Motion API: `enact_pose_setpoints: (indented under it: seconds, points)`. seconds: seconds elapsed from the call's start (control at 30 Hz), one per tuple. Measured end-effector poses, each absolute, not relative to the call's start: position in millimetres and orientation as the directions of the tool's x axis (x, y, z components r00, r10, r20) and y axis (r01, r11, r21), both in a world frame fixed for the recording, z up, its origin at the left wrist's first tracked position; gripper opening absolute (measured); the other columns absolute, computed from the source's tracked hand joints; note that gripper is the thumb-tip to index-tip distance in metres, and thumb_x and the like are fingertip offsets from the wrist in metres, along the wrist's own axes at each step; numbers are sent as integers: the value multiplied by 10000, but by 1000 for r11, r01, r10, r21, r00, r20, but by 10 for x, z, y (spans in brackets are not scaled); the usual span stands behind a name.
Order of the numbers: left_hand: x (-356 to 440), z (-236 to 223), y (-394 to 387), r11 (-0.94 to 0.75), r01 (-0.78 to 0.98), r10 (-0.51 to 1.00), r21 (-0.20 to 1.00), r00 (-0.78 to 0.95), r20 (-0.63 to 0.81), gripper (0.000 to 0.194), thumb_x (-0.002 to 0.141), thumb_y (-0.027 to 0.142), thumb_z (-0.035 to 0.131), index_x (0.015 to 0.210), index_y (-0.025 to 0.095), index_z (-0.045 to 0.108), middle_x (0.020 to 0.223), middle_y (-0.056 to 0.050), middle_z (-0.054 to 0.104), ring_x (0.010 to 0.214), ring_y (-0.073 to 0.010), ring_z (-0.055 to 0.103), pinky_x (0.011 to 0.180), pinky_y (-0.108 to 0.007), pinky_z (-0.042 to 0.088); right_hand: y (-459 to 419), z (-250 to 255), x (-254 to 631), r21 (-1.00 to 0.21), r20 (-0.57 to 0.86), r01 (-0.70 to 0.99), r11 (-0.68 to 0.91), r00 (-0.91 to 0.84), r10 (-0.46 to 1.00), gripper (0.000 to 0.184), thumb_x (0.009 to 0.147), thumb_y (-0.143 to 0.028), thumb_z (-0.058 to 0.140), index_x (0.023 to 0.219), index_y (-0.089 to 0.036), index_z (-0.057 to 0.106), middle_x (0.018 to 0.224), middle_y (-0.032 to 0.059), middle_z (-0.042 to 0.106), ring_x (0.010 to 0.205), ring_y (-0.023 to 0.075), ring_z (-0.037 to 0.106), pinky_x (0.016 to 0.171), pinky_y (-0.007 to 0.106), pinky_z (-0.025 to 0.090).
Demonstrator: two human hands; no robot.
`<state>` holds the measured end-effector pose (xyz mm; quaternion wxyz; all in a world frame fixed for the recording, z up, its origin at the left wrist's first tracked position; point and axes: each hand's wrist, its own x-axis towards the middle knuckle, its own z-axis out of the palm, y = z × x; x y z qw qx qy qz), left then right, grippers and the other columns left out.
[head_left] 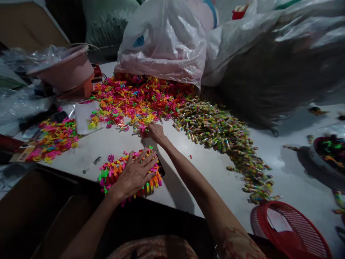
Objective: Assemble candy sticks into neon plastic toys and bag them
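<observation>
The left hand [136, 174] rests flat, fingers spread, on a row of bright toys [114, 171] at the table's [215, 169] near edge, apparently to steady it; its long axis runs left to right, toy ends pointing toward that edge, while the right hand [156, 131] curls its fingers at the pile [140, 100], any grip too dim to tell

The tan sleeve [239, 241] is patterned in reddish curls, perhaps floral, though dim.
</observation>
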<state>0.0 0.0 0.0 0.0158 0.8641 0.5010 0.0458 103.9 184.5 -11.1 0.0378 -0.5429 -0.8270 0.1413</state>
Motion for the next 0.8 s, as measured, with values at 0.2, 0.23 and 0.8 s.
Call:
enact_pose_setpoints:
  seconds: [0.2,0.23,0.8]
  points:
    - [-3,31,-12,-506,858,862,83,501,81,488,968,403,299,1444,302,331,1509,-16,381,1440,-235,206,1139,-569,180,1410,-320,1840,-557,-46,797,232,-309,950,148,752,-180,545,844,-156,659,869,68,674,801,187,610,648,256,400]
    - [-6,39,-13,-508,857,861,85,503,75,486,969,404,295,1443,302,334,1510,-15,379,1438,-232,212,1140,-564,181,1317,-375,1944,-665,-60,725,182,-295,954,117,725,-200,563,794,-155,646,784,45,657,731,169,593,614,245,393]
    - [-35,77,2,-499,860,866,107,500,17,477,973,382,271,1433,296,364,1509,-36,379,1432,-259,219,1123,-572,157,407,-510,2040,-990,-63,144,9,-483,873,173,692,-278,586,616,-173,472,638,-32,480,610,100,435,578,210,370]
